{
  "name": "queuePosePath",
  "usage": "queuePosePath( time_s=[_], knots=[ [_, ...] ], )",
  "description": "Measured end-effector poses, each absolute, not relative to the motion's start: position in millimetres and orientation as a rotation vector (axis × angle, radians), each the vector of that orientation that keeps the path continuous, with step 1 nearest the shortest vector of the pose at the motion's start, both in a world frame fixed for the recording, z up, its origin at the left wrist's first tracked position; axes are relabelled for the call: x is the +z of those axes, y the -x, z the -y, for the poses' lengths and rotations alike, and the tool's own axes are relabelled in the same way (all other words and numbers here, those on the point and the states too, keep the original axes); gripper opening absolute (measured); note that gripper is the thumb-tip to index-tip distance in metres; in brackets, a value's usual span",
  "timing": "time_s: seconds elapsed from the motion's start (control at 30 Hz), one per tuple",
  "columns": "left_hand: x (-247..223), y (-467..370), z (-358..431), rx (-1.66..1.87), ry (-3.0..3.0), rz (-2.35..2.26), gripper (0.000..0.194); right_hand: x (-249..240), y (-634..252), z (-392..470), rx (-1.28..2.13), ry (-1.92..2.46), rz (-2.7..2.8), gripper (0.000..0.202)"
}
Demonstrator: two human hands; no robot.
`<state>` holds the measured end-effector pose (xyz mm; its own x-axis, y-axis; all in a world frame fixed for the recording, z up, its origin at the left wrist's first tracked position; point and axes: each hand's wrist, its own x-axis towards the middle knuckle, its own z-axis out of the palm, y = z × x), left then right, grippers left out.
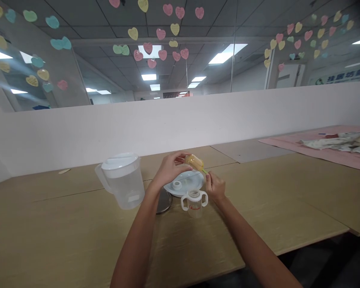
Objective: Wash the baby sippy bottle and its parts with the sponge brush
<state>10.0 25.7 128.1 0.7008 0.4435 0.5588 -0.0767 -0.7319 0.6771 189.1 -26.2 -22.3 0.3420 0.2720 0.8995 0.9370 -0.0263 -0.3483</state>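
Note:
My left hand (174,167) has its fingers round the far end of a yellowish, see-through rounded piece (195,161). A thin green handle (204,171) runs from that piece into the closed fingers of my right hand (215,186). Both hands are raised above a pale blue plate (184,185), on which a small white ring-shaped part (177,185) lies. Just nearer to me stands a clear cup with two white handles (195,205), its top open and red lettering on its front.
A translucent lidded pitcher (127,184) stands to the left. Between it and the cup lies a dark round disc (164,201), partly behind my left forearm. At far right, a pink cloth (312,150) bears papers or bags. A white wall (180,124) rises behind the table.

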Motion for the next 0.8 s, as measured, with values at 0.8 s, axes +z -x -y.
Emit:
queuePosePath(
  time_s=[0.8],
  knots=[
    [111,38,-74,0.565,-2.602,-1.489,0.033,-23,-201,24,-0.689,1.668,0.948,0.041]
  ],
)
